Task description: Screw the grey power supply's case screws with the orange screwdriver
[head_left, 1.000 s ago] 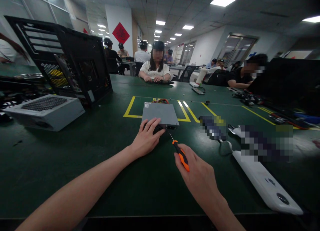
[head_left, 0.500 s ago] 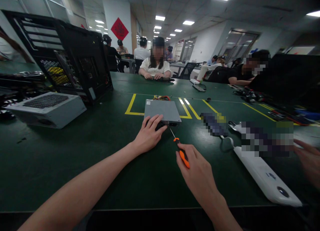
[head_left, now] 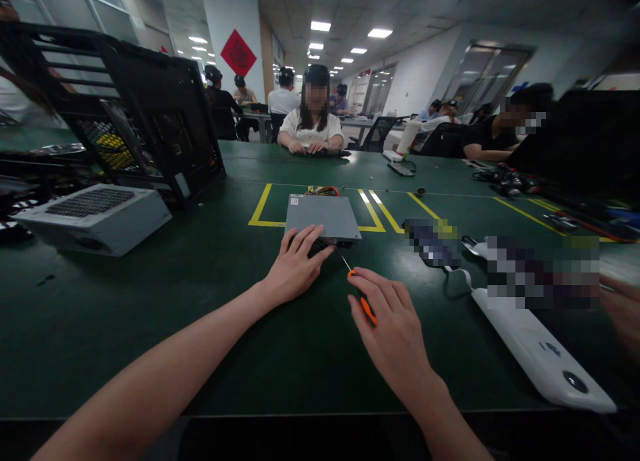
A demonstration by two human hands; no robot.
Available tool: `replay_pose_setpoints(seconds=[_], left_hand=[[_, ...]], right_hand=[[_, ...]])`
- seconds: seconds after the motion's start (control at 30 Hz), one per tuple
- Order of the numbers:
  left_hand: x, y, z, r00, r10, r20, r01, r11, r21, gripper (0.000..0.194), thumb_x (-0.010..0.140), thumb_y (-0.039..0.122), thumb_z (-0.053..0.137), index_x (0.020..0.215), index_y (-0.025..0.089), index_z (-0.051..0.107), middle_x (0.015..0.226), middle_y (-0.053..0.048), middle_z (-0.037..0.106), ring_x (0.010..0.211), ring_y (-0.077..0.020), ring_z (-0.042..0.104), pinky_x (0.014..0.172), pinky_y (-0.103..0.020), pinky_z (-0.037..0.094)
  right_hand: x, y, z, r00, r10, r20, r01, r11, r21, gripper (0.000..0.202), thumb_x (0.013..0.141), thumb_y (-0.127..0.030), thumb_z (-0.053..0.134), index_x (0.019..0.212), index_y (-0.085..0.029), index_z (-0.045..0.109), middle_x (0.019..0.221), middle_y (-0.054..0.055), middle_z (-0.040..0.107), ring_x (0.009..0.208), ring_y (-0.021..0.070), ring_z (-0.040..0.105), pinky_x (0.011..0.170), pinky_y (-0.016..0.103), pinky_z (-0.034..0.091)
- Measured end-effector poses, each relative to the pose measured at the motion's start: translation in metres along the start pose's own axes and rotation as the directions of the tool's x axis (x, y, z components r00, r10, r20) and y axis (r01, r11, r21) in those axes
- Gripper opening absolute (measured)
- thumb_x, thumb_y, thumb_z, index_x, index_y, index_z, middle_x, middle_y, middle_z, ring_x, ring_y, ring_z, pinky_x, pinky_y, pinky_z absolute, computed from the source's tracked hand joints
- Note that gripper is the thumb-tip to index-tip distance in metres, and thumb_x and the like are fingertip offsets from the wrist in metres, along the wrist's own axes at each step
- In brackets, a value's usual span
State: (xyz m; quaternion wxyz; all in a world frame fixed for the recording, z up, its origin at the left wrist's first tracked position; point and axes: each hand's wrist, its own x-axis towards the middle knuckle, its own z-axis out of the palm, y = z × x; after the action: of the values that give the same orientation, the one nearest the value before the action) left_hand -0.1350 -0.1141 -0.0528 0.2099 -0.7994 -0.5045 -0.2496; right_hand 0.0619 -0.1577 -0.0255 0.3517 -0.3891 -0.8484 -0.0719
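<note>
Two hands: left (head_left: 291,268) on box (head_left: 324,214), inside unseen; right (head_left: 393,321) gripping screwdriver (head_left: 351,274).

The metal box (head_left: 324,214) is grey, the screwdriver handle (head_left: 369,312) orange.

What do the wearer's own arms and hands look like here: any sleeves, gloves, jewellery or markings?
The left hand and the right hand are both ungloved. The left forearm and right forearm are bare, with no sleeve in view. I can make out no watch, bracelet or ring, and no cable or marking on either arm.
</note>
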Motion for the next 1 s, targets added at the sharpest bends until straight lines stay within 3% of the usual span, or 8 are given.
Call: replay_pose_setpoints(seconds=[0.13,0.27,0.37,0.5,0.57,0.73,1.0], left_hand=[[0.0004,0.0002,-0.0007,1.0,0.002,0.01,-0.002,1.0,-0.003,0.04,0.081,0.018,0.051,0.121,0.025,0.052,0.14,-0.013,0.033,0.131,-0.0283,0.026,0.105,-0.051,0.021],[0.001,0.0008,0.0015,1.0,-0.013,0.006,0.013,1.0,0.003,0.039,0.082,0.019,0.051,0.12,0.025,0.053,0.14,-0.013,0.033,0.131,-0.0274,0.026,0.105,-0.049,0.02],[0.0011,0.0009,0.0025,1.0,-0.01,-0.006,0.01,1.0,0.008,0.038,0.082,0.019,0.05,0.12,0.025,0.053,0.14,-0.012,0.034,0.131,-0.0276,0.027,0.105,-0.05,0.02],[0.0005,0.0004,0.0011,1.0,0.007,0.008,-0.007,1.0,0.01,0.041,0.082,0.02,0.051,0.122,0.025,0.051,0.14,-0.013,0.033,0.131,-0.0284,0.026,0.105,-0.051,0.021],[0.0003,0.0003,0.0004,1.0,0.011,0.016,-0.011,1.0,0.015,0.041,0.082,0.02,0.051,0.122,0.025,0.051,0.14,-0.013,0.033,0.131,-0.0283,0.026,0.105,-0.05,0.021],[0.0005,0.0007,0.0016,1.0,-0.008,0.015,0.008,1.0,0.03,0.039,0.082,0.02,0.05,0.121,0.025,0.052,0.14,-0.013,0.034,0.132,-0.027,0.026,0.106,-0.049,0.02],[0.0006,0.0016,0.0022,1.0,-0.011,-0.004,0.011,1.0,0.02,0.039,0.082,0.02,0.051,0.121,0.025,0.053,0.139,-0.013,0.034,0.131,-0.0279,0.027,0.106,-0.05,0.019]], right_hand=[[-0.0002,0.0027,-0.0017,0.996,0.081,-0.035,-0.08,0.996,0.029,0.026,0.089,-0.021,0.038,0.114,-0.016,0.046,0.104,0.011,0.059,0.085,0.0197,0.061,0.062,0.031,0.053],[-0.0015,0.0056,-0.002,0.997,-0.053,0.062,0.051,0.998,0.035,0.028,0.084,-0.009,0.042,0.11,-0.018,0.05,0.102,0.008,0.062,0.086,0.02,0.058,0.074,0.037,0.052],[-0.0011,0.0047,-0.0012,0.993,-0.09,0.082,0.084,0.994,0.075,0.025,0.084,-0.012,0.046,0.107,-0.02,0.053,0.105,0.006,0.062,0.09,0.0204,0.057,0.079,0.038,0.051],[-0.0017,0.0011,0.0017,0.998,0.054,0.02,-0.056,0.992,0.109,0.03,0.089,-0.03,0.043,0.116,-0.017,0.046,0.111,0.013,0.055,0.092,0.0215,0.059,0.069,0.035,0.054],[-0.0033,0.0005,0.0035,0.995,0.1,0.008,-0.101,0.986,0.132,0.03,0.089,-0.027,0.041,0.117,-0.017,0.043,0.108,0.013,0.055,0.088,0.02,0.061,0.063,0.032,0.054],[-0.0054,0.002,0.0062,0.999,-0.033,0.023,0.029,0.989,0.144,0.026,0.084,-0.01,0.044,0.108,-0.018,0.048,0.101,0.006,0.062,0.084,0.0181,0.058,0.075,0.034,0.051],[-0.0069,0.0027,0.0075,0.998,-0.056,0.028,0.05,0.985,0.167,0.022,0.086,-0.014,0.047,0.106,-0.017,0.053,0.107,0.006,0.064,0.088,0.0176,0.057,0.078,0.034,0.048]])
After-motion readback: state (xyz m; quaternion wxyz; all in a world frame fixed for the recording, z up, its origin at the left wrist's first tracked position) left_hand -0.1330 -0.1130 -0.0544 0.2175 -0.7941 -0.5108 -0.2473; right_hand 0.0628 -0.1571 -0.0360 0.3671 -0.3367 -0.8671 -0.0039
